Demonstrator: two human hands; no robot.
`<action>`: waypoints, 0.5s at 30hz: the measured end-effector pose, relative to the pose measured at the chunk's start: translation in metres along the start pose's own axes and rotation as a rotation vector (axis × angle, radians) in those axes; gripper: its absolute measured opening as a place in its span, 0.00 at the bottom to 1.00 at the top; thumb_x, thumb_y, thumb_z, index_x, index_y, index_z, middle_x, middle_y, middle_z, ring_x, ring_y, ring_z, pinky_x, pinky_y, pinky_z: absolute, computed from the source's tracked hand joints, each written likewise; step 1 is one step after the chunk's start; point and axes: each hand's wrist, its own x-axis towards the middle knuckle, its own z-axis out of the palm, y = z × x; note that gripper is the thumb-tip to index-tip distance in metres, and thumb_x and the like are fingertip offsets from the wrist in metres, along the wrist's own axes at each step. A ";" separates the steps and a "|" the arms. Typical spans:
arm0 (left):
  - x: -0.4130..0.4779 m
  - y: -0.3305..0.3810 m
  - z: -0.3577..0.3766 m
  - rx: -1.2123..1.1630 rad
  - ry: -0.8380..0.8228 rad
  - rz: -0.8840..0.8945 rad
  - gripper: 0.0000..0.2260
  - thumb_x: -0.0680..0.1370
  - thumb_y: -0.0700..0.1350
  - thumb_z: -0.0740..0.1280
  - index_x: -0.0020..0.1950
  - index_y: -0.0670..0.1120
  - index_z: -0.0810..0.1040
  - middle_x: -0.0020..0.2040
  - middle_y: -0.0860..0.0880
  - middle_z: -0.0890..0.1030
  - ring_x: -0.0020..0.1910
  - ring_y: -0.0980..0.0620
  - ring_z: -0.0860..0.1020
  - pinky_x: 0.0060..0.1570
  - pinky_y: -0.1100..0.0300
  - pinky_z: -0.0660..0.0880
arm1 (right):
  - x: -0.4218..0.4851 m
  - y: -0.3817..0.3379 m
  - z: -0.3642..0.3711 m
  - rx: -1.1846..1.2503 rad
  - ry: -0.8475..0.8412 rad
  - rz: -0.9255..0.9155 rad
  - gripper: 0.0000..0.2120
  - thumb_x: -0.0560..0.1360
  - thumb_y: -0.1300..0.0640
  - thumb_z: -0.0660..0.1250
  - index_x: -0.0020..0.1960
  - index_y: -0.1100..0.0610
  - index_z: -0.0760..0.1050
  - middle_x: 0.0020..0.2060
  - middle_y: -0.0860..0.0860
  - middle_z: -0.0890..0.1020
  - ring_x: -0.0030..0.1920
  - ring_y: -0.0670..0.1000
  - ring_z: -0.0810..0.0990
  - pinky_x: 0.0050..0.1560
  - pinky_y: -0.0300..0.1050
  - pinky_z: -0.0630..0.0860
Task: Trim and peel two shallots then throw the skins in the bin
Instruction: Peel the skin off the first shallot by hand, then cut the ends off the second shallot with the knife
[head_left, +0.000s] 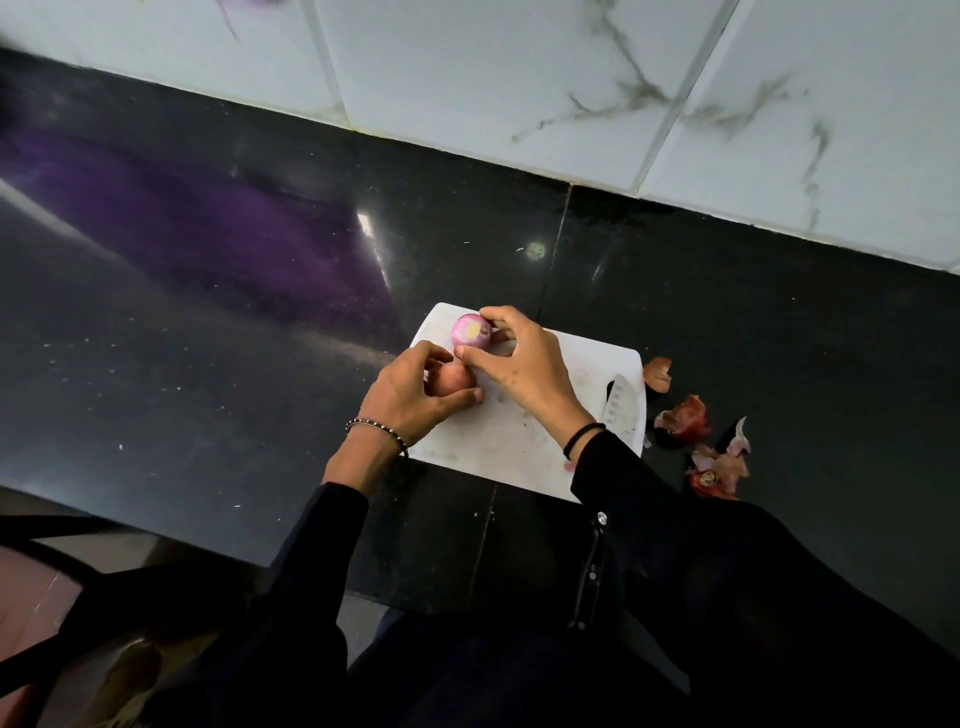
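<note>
Pinches the peeled shallot (470, 332) in the right hand (519, 364) at the cutting board's (493, 441) far corner; grips the brown shallot (453, 382), mostly hidden, in the curled left hand (410, 389). Shows only the knife (621, 410) blade by the board's right edge, handle under the sleeve (649, 493); skins (685, 421) on the counter (208, 364) just beyond.

Two shallots: one peeled shallot (470, 332) at the board's 12 o'clock, one brownish shallot (453, 379) at its 9 o'clock. One cutting board (498, 436). One knife (623, 410) at the board's 3 o'clock. Three clumps of skins (685, 421) on the table (208, 338), exact piece count unclear. Two hands: left hand (410, 397), right hand (522, 364). Two wristbands, one per wrist.
</note>
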 end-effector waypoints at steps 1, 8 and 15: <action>0.000 0.000 0.000 -0.002 -0.011 0.008 0.23 0.68 0.57 0.77 0.58 0.51 0.74 0.55 0.51 0.78 0.49 0.52 0.77 0.47 0.60 0.74 | 0.000 0.000 0.000 -0.005 -0.004 -0.001 0.25 0.71 0.49 0.77 0.65 0.51 0.76 0.58 0.47 0.81 0.54 0.42 0.77 0.44 0.24 0.70; -0.004 -0.002 -0.003 0.005 -0.033 0.053 0.21 0.71 0.56 0.75 0.61 0.56 0.76 0.55 0.51 0.78 0.48 0.53 0.75 0.49 0.60 0.70 | -0.004 0.001 -0.007 -0.028 -0.023 0.027 0.27 0.71 0.44 0.77 0.66 0.49 0.75 0.59 0.44 0.81 0.55 0.42 0.79 0.47 0.29 0.72; -0.007 -0.001 -0.005 0.011 -0.071 0.055 0.24 0.68 0.51 0.78 0.61 0.53 0.76 0.55 0.51 0.78 0.46 0.51 0.78 0.44 0.66 0.70 | -0.036 0.016 -0.023 -0.103 0.068 0.048 0.17 0.75 0.47 0.73 0.61 0.51 0.77 0.56 0.43 0.80 0.53 0.43 0.78 0.53 0.41 0.79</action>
